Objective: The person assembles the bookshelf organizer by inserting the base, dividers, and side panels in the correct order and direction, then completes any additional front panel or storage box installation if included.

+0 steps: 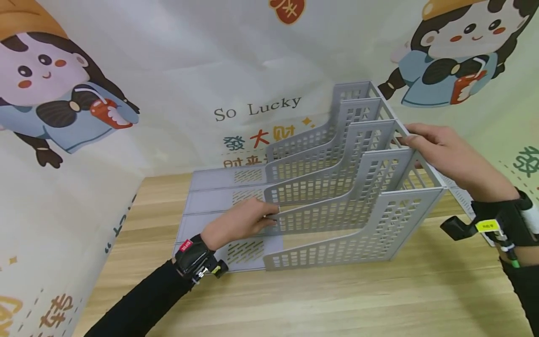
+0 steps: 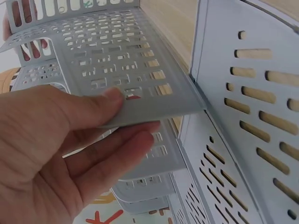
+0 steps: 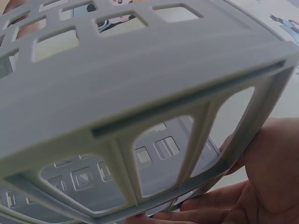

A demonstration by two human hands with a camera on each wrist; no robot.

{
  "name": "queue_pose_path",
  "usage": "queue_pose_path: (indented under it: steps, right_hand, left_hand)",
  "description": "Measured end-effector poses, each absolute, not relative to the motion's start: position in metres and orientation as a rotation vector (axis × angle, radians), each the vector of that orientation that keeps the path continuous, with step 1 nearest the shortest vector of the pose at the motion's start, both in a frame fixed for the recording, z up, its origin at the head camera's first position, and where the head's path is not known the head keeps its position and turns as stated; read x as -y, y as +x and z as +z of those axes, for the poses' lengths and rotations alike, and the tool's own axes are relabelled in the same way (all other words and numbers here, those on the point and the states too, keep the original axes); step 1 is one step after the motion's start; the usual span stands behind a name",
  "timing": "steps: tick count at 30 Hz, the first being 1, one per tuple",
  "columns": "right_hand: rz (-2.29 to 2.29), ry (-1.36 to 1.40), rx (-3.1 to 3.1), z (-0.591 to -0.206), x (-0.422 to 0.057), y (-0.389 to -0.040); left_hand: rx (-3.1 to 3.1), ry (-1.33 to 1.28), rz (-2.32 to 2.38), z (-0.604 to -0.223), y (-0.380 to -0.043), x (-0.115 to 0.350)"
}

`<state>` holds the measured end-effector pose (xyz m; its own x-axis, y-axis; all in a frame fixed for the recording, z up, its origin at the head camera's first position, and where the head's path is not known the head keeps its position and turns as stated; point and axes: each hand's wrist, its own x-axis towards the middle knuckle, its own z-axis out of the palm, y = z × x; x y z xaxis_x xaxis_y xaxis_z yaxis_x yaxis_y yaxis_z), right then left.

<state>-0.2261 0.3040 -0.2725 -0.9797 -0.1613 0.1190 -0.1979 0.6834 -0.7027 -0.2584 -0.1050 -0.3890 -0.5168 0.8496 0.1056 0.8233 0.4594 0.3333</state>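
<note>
A grey plastic file organizer [image 1: 375, 236] with several upright perforated dividers stands on the wooden table. My left hand [image 1: 242, 220] pinches the low front end of one divider [image 2: 154, 106], thumb on one face and fingers on the other, as the left wrist view shows. At the tall end, my right hand [image 1: 446, 150] holds the slotted back frame [image 3: 119, 172]; some of its fingers are hidden behind the bars. Flat grey base panels [image 1: 210, 194] with slanted slots extend left from the dividers, in a row under and beyond my left hand.
Another flat grey slotted piece [image 1: 461, 199] lies at the right, partly behind the organizer and my right wrist. A printed sheet [image 1: 177, 93] with cartoon figures and lettering rises behind the table [image 1: 337, 299] and along its left side.
</note>
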Motion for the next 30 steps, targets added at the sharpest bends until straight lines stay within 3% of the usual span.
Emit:
queue_pose_path:
  steps: [30]
  right_hand:
    - [1.191,0.316,2.861,-0.273,-0.303,-0.226]
  left_hand:
    - [-2.667,1.491,0.617,-0.402,-0.26,0.108]
